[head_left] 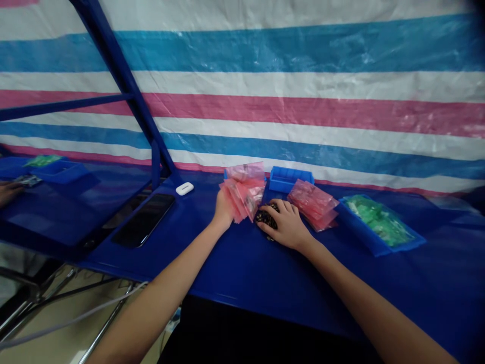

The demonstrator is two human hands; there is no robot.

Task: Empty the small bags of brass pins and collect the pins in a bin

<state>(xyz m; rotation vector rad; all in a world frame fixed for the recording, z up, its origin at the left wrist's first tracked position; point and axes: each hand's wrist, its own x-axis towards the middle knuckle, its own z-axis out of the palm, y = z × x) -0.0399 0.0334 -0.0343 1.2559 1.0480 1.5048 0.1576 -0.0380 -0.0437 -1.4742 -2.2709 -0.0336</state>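
Tabletop point(235, 268), blue, under both hands; striped tarpaulin point(288, 106) behind it, black phone point(143, 220) on its left end. Left hand point(223, 212) closed on pink bags point(242, 194); right hand point(283, 225) cupped over dark beaded clump point(265, 217).

Quick count: two hands here, the left hand point(223, 212) and the right hand point(284, 225), plus one co-worker's hand point(9, 192) far left of them. Two bunches of pink plastic bags: one fanned stack point(242, 191) at the left hand, one pile point(312, 205) just right of the right hand. Three blue trays at least: one point(291, 178) ahead of the right hand, one point(379, 247) well right, one point(60, 172) far left. One pile of green bags point(379, 221) sits in that right tray. One dark beaded clump point(266, 217) under the right hand. One phone point(143, 220) and one white earbud case point(184, 188) left of the left hand.
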